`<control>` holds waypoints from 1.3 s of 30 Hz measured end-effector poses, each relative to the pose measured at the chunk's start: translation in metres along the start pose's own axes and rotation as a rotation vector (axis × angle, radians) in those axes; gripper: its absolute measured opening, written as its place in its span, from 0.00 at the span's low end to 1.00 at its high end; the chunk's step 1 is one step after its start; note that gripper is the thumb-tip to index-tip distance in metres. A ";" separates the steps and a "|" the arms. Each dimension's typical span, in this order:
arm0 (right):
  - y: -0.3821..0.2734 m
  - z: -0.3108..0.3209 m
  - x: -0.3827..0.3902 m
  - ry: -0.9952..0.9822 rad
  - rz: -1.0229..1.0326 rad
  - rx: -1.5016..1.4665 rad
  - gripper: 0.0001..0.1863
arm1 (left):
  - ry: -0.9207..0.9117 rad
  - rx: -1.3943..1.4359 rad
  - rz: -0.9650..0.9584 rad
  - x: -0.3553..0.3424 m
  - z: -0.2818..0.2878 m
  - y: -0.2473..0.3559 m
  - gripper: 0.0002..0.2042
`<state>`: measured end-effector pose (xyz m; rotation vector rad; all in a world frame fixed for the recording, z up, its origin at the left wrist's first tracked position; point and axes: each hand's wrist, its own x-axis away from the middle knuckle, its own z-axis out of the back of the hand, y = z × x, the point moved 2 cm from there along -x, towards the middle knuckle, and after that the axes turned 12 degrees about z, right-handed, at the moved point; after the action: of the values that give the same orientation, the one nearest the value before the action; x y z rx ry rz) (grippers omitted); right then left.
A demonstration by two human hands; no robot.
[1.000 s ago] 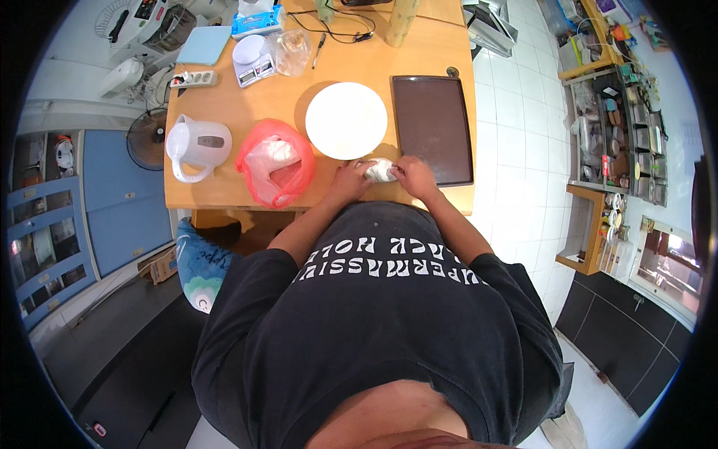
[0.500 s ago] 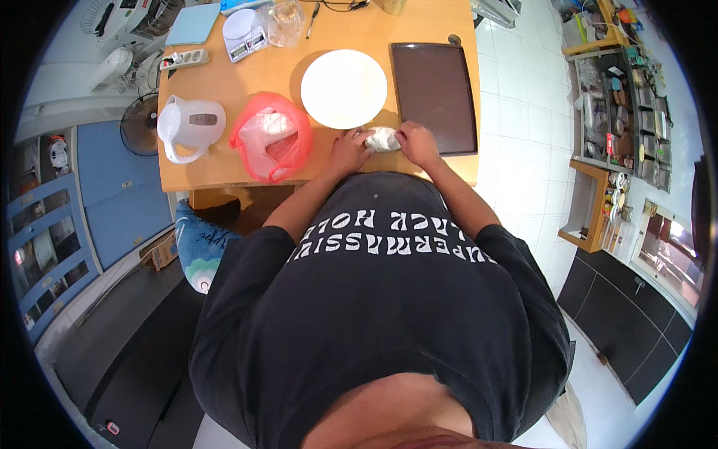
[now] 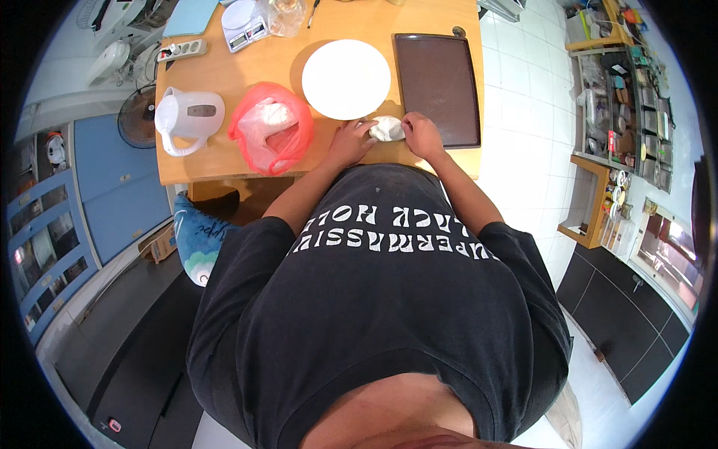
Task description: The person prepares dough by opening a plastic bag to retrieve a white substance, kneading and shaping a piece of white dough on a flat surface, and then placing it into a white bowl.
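Both hands on one piece. White bundle (image 3: 387, 129) is at the near side of the table (image 3: 217, 71), between the hands, just below the plate (image 3: 346, 78). Left hand (image 3: 351, 140) grips its left end, thumb and fingers bent round it; right hand (image 3: 424, 135) pinches the right end, beside the tray (image 3: 440, 90)'s near left corner. Exact fingertip contact too small to read.

Progress: my read is this piece is mid-handling, both ends gripped, not yet released. More white stuff (image 3: 277, 114) sits in the red bag (image 3: 254, 153), so probably some left over. Can't tell the total count.

Materials: bundle is soft-looking, creased, lumpy oval; wrapper or contents, can't say. Bag is thin crinkly plastic, translucent, mouth gaping. Plate round, white, smooth. Tray dark brown rectangle, raised rim, slight sheen. Table looks like pale wood. Kettle (image 3: 179, 112) is white, likely hard plastic, rounded, well left.
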<state>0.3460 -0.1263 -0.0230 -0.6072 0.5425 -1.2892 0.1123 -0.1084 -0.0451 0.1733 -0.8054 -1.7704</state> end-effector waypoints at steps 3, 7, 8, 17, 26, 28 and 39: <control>0.002 -0.001 0.003 0.021 0.011 -0.027 0.07 | 0.018 0.016 -0.069 -0.002 0.003 0.006 0.26; 0.002 0.005 0.007 0.093 -0.122 -0.175 0.08 | 0.008 0.092 -0.106 -0.004 0.002 0.014 0.26; 0.002 0.007 0.009 0.094 -0.123 -0.173 0.08 | 0.021 0.108 -0.119 -0.005 0.000 0.015 0.26; 0.000 0.004 0.012 -0.003 -0.022 0.020 0.08 | -0.100 0.195 -0.088 -0.022 -0.009 0.036 0.22; -0.012 0.002 0.017 -0.055 0.130 0.148 0.06 | -0.036 0.236 -0.046 -0.034 -0.025 0.038 0.10; -0.019 0.002 0.020 -0.098 0.199 0.241 0.05 | -0.023 0.222 -0.073 -0.033 -0.024 0.038 0.09; -0.021 0.002 0.022 -0.050 0.200 0.150 0.05 | -0.032 0.287 -0.122 -0.024 -0.013 0.026 0.06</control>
<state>0.3367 -0.1514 -0.0082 -0.4477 0.4491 -1.1116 0.1480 -0.0963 -0.0457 0.3918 -1.0908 -1.7673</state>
